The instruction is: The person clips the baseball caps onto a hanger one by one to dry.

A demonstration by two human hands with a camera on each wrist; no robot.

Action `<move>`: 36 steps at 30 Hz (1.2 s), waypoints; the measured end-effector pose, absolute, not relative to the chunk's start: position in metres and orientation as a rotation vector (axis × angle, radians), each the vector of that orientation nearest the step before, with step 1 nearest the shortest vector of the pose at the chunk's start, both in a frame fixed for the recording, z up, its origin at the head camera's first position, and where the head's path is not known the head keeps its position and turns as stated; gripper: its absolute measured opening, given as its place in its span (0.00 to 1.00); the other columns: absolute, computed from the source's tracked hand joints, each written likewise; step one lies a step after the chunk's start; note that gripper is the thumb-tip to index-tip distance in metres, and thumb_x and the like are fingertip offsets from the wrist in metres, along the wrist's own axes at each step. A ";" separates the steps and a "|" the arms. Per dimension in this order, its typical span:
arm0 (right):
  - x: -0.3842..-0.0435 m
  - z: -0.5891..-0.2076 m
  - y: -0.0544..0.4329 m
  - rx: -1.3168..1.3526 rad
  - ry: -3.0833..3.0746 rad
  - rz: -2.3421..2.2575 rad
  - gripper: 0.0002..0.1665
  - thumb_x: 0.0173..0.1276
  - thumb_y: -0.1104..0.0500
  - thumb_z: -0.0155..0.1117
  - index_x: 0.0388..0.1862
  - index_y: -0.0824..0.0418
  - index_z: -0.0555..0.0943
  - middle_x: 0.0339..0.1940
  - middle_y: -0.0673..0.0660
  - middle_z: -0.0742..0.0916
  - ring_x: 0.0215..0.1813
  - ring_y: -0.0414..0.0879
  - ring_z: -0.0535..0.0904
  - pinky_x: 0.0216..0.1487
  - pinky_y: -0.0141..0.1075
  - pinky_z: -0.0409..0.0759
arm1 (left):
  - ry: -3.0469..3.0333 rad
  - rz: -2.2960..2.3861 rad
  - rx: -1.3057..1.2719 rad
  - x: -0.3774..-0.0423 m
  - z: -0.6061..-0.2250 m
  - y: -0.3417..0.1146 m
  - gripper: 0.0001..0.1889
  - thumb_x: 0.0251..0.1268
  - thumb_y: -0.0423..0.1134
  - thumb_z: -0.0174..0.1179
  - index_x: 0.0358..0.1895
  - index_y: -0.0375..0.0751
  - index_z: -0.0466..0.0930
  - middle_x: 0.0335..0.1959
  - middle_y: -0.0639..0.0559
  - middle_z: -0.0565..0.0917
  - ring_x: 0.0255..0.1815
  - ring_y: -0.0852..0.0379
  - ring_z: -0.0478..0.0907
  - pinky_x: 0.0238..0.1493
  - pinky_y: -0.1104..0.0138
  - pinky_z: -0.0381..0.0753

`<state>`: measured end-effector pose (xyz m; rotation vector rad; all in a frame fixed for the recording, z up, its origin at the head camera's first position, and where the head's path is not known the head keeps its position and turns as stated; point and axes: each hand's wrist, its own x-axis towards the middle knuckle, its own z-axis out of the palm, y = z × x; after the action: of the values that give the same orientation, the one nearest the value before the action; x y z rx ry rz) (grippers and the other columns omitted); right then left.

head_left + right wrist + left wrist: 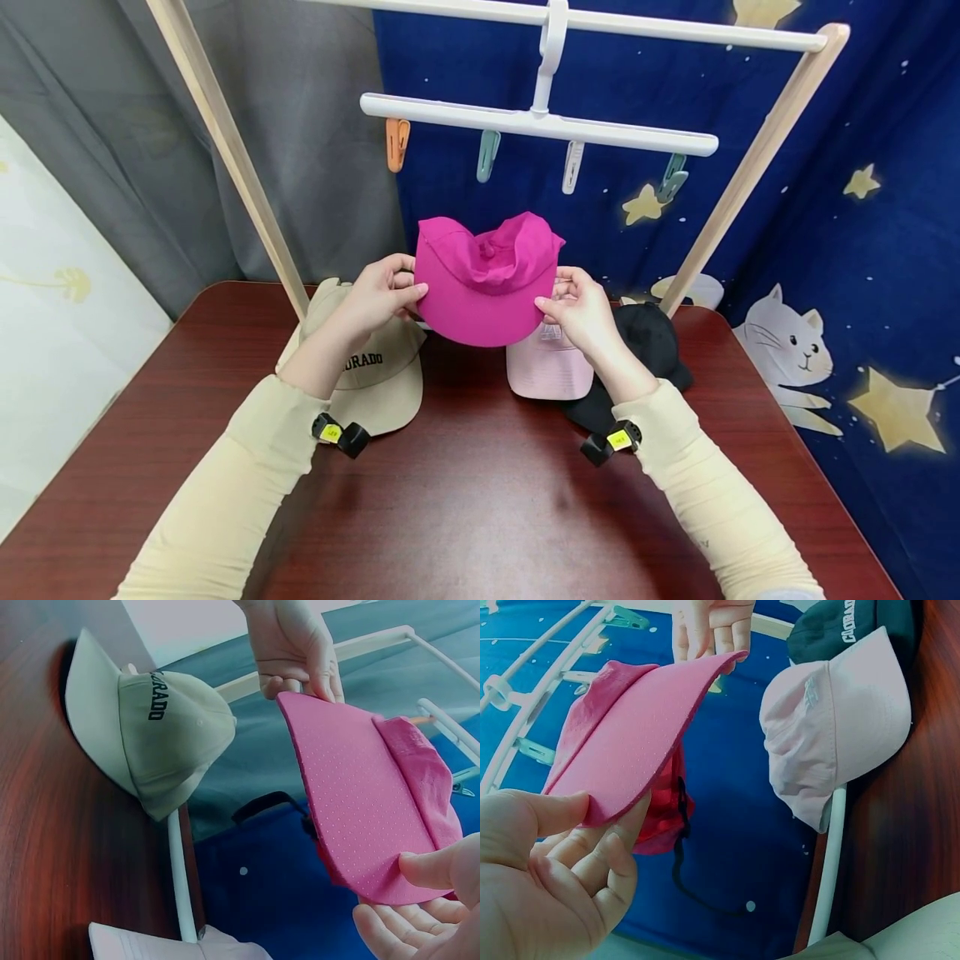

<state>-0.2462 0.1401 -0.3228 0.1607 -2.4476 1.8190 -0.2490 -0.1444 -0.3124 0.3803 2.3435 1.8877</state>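
Observation:
A bright pink cap [483,287] is held up above the table, its brim toward me and its soft crown sagging inward. My left hand [384,292] pinches the brim's left end between thumb and fingers. At the right end, my right hand [577,307] pinches the brim the same way. Under the brim, a dark cord [679,847] dangles in the left wrist view. Above the cap hangs a white hanger [540,123] with an orange clip [397,145], a green clip [487,156], a white clip [573,167] and a teal clip [672,178].
On the table [465,500], a beige cap [382,383] lies behind my left forearm. A pale pink cap [551,371] and a black cap [648,337] sit at the right. Wooden rack posts [757,167] and a white rail [675,30] frame the space before the curtains.

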 end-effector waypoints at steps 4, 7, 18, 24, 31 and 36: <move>-0.247 -0.321 0.141 0.178 -2.461 1.786 0.27 0.63 0.70 0.66 0.60 0.69 0.70 0.39 0.64 0.80 0.32 0.41 0.79 0.35 0.33 0.82 | 2.339 1.875 0.393 -0.251 -0.310 -0.145 0.11 0.69 0.28 0.54 0.51 0.29 0.66 0.29 0.54 0.83 0.25 0.58 0.79 0.26 0.67 0.76; -0.249 -0.319 0.142 0.202 -2.477 1.748 0.26 0.63 0.69 0.65 0.60 0.70 0.70 0.39 0.64 0.81 0.32 0.41 0.79 0.34 0.32 0.82 | 2.331 1.867 0.401 -0.253 -0.309 -0.146 0.11 0.69 0.28 0.54 0.51 0.29 0.66 0.29 0.54 0.84 0.25 0.58 0.80 0.27 0.66 0.77; -0.255 -0.306 0.148 0.235 -2.641 1.553 0.25 0.66 0.62 0.65 0.59 0.69 0.71 0.39 0.64 0.83 0.37 0.52 0.83 0.38 0.36 0.82 | 2.299 1.869 0.412 -0.256 -0.303 -0.147 0.11 0.70 0.27 0.52 0.51 0.30 0.65 0.29 0.56 0.84 0.24 0.60 0.80 0.25 0.69 0.76; -0.256 -0.297 0.148 0.250 -2.716 1.501 0.26 0.69 0.58 0.63 0.61 0.69 0.70 0.41 0.64 0.84 0.40 0.55 0.84 0.41 0.39 0.82 | 2.307 1.862 0.424 -0.256 -0.301 -0.149 0.11 0.70 0.28 0.52 0.51 0.31 0.64 0.30 0.55 0.84 0.25 0.61 0.80 0.26 0.69 0.76; -0.257 -0.287 0.149 0.266 -2.738 1.408 0.26 0.71 0.56 0.60 0.62 0.68 0.70 0.42 0.64 0.84 0.41 0.56 0.84 0.41 0.40 0.82 | 2.313 1.864 0.432 -0.255 -0.299 -0.151 0.11 0.70 0.29 0.53 0.51 0.31 0.65 0.32 0.55 0.84 0.25 0.60 0.80 0.26 0.69 0.77; -0.256 -0.281 0.148 0.311 -2.698 1.341 0.24 0.70 0.56 0.59 0.60 0.68 0.72 0.43 0.63 0.84 0.41 0.54 0.84 0.42 0.39 0.82 | 2.326 1.870 0.397 -0.254 -0.297 -0.153 0.11 0.71 0.29 0.52 0.51 0.31 0.65 0.32 0.55 0.84 0.25 0.60 0.80 0.26 0.69 0.77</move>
<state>-0.2558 0.1478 -0.2814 0.3110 -2.6977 1.3409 -0.2542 -0.1532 -0.2970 0.3974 2.3261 1.8703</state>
